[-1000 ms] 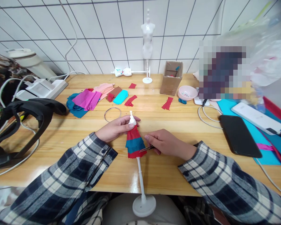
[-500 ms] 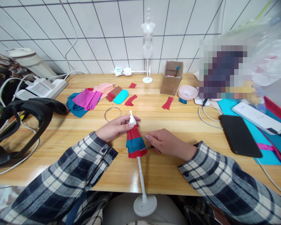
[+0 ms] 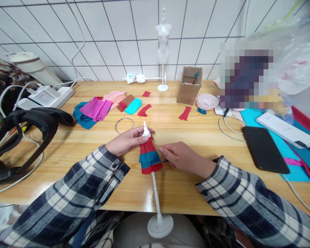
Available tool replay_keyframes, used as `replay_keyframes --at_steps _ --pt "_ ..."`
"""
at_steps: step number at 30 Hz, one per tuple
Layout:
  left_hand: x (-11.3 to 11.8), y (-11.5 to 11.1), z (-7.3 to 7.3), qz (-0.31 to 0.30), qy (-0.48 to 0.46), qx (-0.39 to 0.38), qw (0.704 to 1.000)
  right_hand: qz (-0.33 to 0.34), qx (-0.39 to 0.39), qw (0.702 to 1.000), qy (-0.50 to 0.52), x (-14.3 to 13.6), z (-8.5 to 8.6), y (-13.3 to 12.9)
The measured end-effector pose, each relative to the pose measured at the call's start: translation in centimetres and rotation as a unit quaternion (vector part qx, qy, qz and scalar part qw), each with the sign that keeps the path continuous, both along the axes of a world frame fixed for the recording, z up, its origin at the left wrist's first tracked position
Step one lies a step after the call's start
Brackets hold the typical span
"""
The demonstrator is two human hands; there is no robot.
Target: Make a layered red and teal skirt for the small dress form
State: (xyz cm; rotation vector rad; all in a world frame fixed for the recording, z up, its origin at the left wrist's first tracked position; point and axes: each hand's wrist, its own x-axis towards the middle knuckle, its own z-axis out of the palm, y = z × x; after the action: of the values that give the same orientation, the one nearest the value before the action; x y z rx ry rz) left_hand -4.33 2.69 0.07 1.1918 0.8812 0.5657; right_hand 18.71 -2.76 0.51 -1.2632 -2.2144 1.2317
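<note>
A small white mannequin [image 3: 146, 132] wears a layered red and teal paper skirt [image 3: 149, 155] and leans with its stand toward me. My left hand [image 3: 130, 140] is wrapped round its upper body, thumb in front. To the right of the skirt, my right hand [image 3: 178, 156] is closed on dark, thin scissors [image 3: 161, 162]. Their tip lies against the skirt where the lower teal layer meets the red hem. The stand's round base [image 3: 160, 226] is beyond the table's front edge, above my lap.
Paper pieces [image 3: 96, 109], a hair-thin ring [image 3: 124, 125] and red scraps [image 3: 185, 113] lie on the table. Behind stand another mannequin [image 3: 163, 43], a cardboard box [image 3: 189, 86] and a pink bowl [image 3: 207, 102]. A phone [image 3: 265, 148] is right, a black headset [image 3: 48, 124] left.
The scissors' tip has shifted slightly up the skirt, from the red hem toward the teal layer. My left hand and the mannequin have hardly moved.
</note>
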Motion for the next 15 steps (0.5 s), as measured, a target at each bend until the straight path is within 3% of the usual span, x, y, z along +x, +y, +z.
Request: replay_keyframes --at_steps 15 --pt "0.01 0.06 -0.14 -0.008 0.006 0.013 1.000 -0.009 0.001 1.000 -0.008 -0.11 -0.36 0.07"
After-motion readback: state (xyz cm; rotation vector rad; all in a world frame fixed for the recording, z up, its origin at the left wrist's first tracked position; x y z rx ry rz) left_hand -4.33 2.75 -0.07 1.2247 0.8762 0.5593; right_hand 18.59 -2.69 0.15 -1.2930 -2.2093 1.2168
